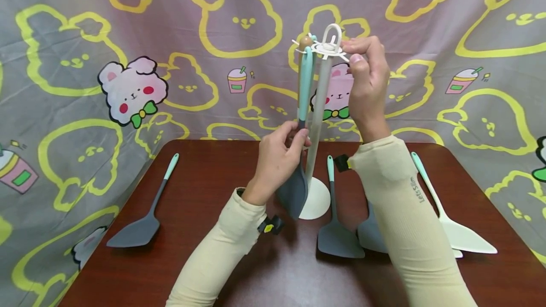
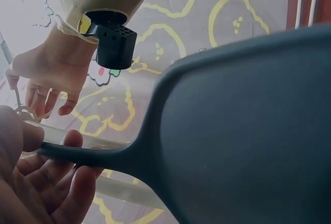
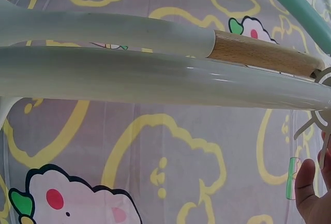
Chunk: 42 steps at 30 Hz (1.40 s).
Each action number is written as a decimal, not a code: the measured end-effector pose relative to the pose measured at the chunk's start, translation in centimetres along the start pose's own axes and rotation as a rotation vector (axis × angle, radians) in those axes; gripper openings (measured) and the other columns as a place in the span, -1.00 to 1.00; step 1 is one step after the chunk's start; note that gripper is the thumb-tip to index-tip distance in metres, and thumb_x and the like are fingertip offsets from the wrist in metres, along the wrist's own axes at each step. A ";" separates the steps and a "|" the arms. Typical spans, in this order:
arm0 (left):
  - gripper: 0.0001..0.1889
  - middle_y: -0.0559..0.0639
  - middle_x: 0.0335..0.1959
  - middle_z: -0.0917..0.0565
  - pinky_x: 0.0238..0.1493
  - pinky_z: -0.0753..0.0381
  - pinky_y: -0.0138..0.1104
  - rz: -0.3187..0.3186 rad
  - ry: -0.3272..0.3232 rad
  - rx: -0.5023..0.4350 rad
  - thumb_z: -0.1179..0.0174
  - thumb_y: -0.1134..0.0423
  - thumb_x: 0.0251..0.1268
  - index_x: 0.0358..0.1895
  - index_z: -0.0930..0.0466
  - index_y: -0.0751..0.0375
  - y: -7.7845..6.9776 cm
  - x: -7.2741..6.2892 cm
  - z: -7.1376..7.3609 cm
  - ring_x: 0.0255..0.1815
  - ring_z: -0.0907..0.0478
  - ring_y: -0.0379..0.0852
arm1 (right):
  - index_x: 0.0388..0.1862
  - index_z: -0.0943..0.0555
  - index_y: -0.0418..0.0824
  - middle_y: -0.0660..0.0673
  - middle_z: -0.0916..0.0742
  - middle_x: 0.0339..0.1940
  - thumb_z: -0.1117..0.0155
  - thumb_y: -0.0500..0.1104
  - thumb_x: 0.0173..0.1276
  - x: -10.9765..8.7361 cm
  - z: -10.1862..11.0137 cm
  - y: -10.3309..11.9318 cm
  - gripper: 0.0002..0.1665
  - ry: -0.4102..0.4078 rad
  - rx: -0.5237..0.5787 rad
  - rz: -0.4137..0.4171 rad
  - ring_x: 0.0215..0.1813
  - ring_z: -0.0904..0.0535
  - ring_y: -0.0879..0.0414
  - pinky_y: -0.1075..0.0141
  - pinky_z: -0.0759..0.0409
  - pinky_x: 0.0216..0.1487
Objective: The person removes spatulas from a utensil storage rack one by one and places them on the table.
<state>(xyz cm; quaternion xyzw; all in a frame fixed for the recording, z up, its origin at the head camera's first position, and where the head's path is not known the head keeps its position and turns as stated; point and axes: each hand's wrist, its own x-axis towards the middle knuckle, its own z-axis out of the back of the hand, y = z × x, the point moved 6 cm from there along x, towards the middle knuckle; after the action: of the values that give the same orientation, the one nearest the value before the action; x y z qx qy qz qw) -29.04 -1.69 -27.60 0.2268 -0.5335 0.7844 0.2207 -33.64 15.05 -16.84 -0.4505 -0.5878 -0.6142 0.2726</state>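
Observation:
A white utensil rack leans slightly over the table, its round base near the middle. My right hand holds the rack's hooked top ring between thumb and fingers. Lower down, my left hand pinches the dark neck of a spatula with a mint handle. That handle's end is up at the hooks; whether it is hooked cannot be told. The grey blade fills much of the left wrist view. Beside the pole, a utensil with a wooden handle hangs from the ring.
On the brown table, a grey spatula lies at the left. Right of the base lie another grey spatula, a partly hidden grey utensil and a white turner. A patterned cloth hangs behind.

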 end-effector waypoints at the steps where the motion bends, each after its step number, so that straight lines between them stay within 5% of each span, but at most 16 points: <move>1: -0.80 0.07 -0.37 -0.75 -0.33 -0.71 -0.44 -0.001 -0.002 0.002 -0.14 0.23 0.45 -0.04 -0.63 0.26 0.0 0.0 0.0 -0.43 -0.71 -0.17 | -0.26 -0.56 -0.42 0.23 -0.63 -0.20 0.13 -0.08 0.16 0.0 0.0 0.0 -0.53 -0.001 0.000 0.001 0.09 -0.57 0.21 0.37 -0.47 0.09; 4: -0.79 0.07 -0.38 -0.75 -0.34 -0.71 -0.45 -0.006 -0.011 0.011 -0.15 0.22 0.45 -0.05 -0.64 0.27 -0.1 0.1 0.1 -0.44 -0.70 -0.17 | -0.26 -0.57 -0.41 0.22 -0.62 -0.21 0.13 -0.08 0.17 0.0 0.0 0.0 -0.55 -0.002 0.002 0.006 0.08 -0.56 0.21 0.34 -0.47 0.17; 18: -0.80 0.07 -0.40 -0.76 -0.44 -0.68 -0.45 -0.002 -0.037 0.014 -0.17 0.21 0.43 -0.09 -0.67 0.26 -0.1 0.1 0.6 -0.56 -0.65 -0.21 | -0.29 -0.59 -0.22 0.22 -0.63 -0.21 0.16 -0.14 0.19 -0.2 0.0 0.0 -0.65 -0.012 0.018 -0.007 0.03 -0.57 0.21 0.43 -0.42 -0.11; 26: -0.81 0.08 -0.40 -0.76 -0.44 -0.68 -0.44 -0.016 -0.033 0.003 -0.17 0.22 0.43 -0.10 -0.67 0.27 0.0 0.0 0.7 -0.56 -0.65 -0.21 | -0.29 -0.59 -0.24 0.23 -0.63 -0.21 0.15 -0.12 0.19 -0.2 0.0 0.2 -0.64 -0.015 0.008 -0.003 0.04 -0.56 0.22 0.43 -0.42 -0.07; 36: -0.81 0.09 -0.42 -0.74 -0.45 -0.67 -0.44 -0.037 -0.039 0.006 -0.15 0.23 0.44 -0.15 -0.68 0.29 -0.1 0.0 0.7 -0.50 -0.70 0.05 | -0.28 -0.58 -0.34 0.24 -0.64 -0.22 0.13 -0.09 0.17 -0.3 0.0 0.2 -0.58 -0.008 -0.017 -0.013 0.04 -0.56 0.24 0.42 -0.42 -0.01; 42: -0.80 0.06 -0.43 -0.75 -0.47 -0.66 -0.44 -0.050 -0.048 0.024 -0.16 0.23 0.44 -0.15 -0.69 0.30 -0.2 0.1 0.7 -0.55 -0.67 -0.14 | -0.28 -0.58 -0.34 0.24 -0.64 -0.21 0.14 -0.09 0.18 -0.3 0.0 0.2 -0.58 -0.011 -0.018 -0.008 0.03 -0.55 0.24 0.43 -0.41 -0.06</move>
<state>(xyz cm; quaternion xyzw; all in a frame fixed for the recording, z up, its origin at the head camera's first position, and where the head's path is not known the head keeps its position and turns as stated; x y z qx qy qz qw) -28.92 -2.31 -27.15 0.2615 -0.5235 0.7792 0.2245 -33.35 14.95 -16.97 -0.4540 -0.5856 -0.6180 0.2627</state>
